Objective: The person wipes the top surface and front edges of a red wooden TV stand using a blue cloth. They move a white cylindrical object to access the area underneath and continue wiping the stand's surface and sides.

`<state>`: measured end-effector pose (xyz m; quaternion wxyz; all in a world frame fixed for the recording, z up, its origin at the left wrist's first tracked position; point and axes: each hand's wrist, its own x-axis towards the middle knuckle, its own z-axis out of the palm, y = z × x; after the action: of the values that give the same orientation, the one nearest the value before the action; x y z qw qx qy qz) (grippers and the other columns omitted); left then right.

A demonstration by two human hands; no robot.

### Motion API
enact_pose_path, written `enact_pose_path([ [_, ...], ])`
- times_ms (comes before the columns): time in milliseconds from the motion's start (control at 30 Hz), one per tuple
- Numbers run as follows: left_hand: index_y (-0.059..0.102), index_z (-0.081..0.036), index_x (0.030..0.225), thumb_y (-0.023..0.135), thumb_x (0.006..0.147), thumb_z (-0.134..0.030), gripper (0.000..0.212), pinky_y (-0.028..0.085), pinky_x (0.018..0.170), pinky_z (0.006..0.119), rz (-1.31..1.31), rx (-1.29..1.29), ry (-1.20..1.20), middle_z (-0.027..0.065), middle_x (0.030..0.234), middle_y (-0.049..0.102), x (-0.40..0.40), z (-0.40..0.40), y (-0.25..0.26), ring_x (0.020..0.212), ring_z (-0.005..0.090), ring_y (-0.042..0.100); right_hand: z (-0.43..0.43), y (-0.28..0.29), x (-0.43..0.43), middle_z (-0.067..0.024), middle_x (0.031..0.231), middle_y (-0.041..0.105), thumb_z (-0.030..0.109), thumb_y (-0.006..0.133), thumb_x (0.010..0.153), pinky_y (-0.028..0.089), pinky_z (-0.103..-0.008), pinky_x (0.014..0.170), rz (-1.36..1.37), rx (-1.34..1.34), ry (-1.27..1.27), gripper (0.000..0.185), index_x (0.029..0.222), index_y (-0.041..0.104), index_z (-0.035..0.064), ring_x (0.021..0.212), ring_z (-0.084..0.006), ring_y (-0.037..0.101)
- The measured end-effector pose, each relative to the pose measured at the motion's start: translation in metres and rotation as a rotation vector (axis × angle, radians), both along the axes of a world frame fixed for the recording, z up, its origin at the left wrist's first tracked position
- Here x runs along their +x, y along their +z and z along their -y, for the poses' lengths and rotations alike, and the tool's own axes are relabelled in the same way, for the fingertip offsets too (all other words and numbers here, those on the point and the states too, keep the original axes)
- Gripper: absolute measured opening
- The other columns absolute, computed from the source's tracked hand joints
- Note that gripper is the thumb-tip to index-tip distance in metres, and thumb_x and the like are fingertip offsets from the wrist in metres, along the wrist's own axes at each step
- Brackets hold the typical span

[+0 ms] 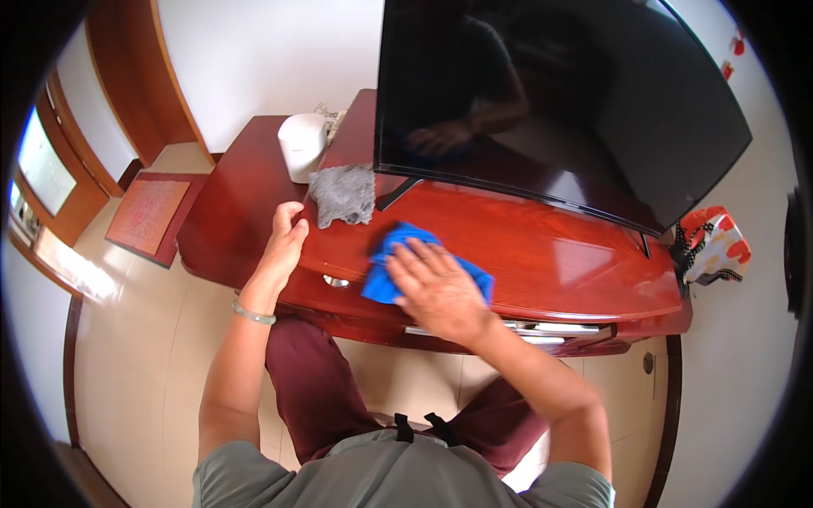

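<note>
My right hand [441, 289] lies flat with its fingers spread on a blue cloth [384, 279], pressing it against the glossy red-brown wooden TV cabinet [527, 260]. My left hand [287, 244], with a pale bangle on the wrist, is at the left part of the cabinet's front edge; its thumb and fingers are apart and nothing is between them. A crumpled grey cloth [345, 193] lies on the cabinet top, beyond and to the right of my left hand.
A flat-screen television [552, 108] on black feet stands over the cabinet top. A white rounded container [302, 147] stands behind the grey cloth. At the cabinet's right end is a patterned bag [718, 247]. Below the top, a front compartment holds silvery items. Floor mats [147, 213] lie at left.
</note>
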<state>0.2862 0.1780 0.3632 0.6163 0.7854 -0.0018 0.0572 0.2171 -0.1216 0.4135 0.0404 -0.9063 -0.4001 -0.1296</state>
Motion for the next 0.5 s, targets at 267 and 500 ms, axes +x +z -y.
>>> enact_pose_path([
  [267, 0.049, -0.009, 0.126, 0.048, 0.099, -0.011, 0.026, 0.040, 0.096, 0.032, 0.045, -0.077, 0.120, 0.0090, 0.114, 0.055, 0.010, 0.005, -0.011, 0.109, 0.0185, 0.051, -0.087, -0.020, 0.028, -0.0157, 0.150, 0.043, 0.034, 0.046, 0.099, 0.024, -0.0464, 0.118, 0.034, 0.141, -0.007, 0.054, 0.143, 0.045, 0.0023, 0.140, -0.0323, 0.037],
  [500, 0.054, -0.007, 0.124, 0.047, 0.099, -0.013, 0.027, 0.038, 0.067, 0.023, 0.199, 0.161, 0.168, -0.0042, 0.087, 0.048, 0.018, -0.005, -0.027, 0.074, 0.0060, 0.040, 0.018, -0.020, -0.003, -0.0146, 0.149, 0.045, 0.035, 0.042, 0.101, 0.024, -0.0441, 0.118, 0.028, 0.196, -0.163, 0.052, 0.142, 0.046, 0.0035, 0.141, -0.0293, 0.038],
])
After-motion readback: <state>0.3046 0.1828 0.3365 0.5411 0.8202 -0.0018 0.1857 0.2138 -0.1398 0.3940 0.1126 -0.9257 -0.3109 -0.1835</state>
